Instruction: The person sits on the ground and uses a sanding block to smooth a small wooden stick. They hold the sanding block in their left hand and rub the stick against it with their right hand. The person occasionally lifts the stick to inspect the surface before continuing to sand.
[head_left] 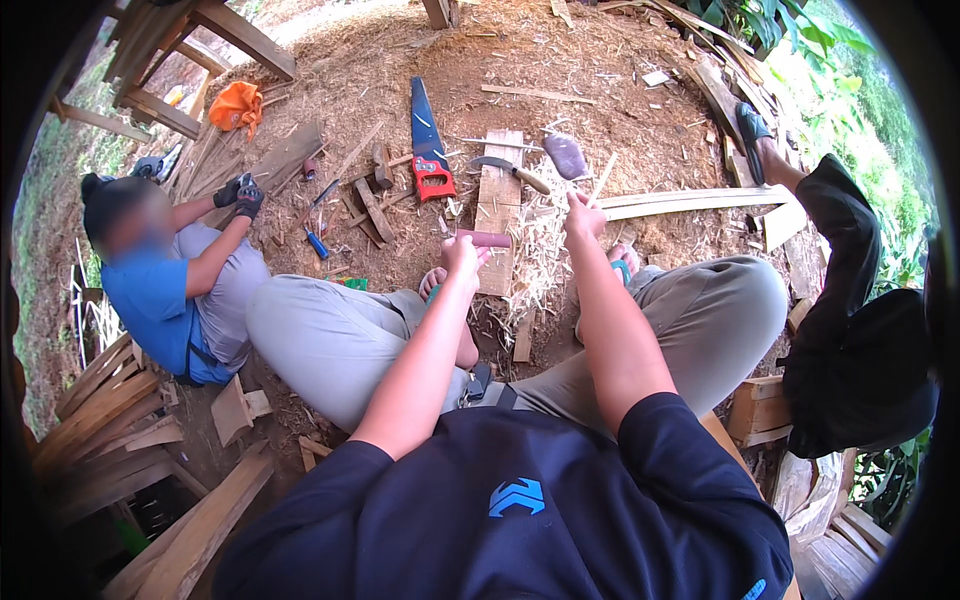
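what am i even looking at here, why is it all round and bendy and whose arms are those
This is one picture from a wide fisheye camera worn on a person's head, looking down, so straight edges curve near the rim. The two bare forearms coming up from the bottom belong to the wearer, who sits on the ground with knees apart.

The left hand grips a short reddish-brown handle or stick. The right hand pinches a thin pale wooden stick that points upward.

On the dirt in front lie a pale plank with wood shavings beside it, a curved knife, a greyish stone-like lump and a blue handsaw with a red handle.

Another person in a blue shirt sits to the left; a third, in dark clothes, is at the right.
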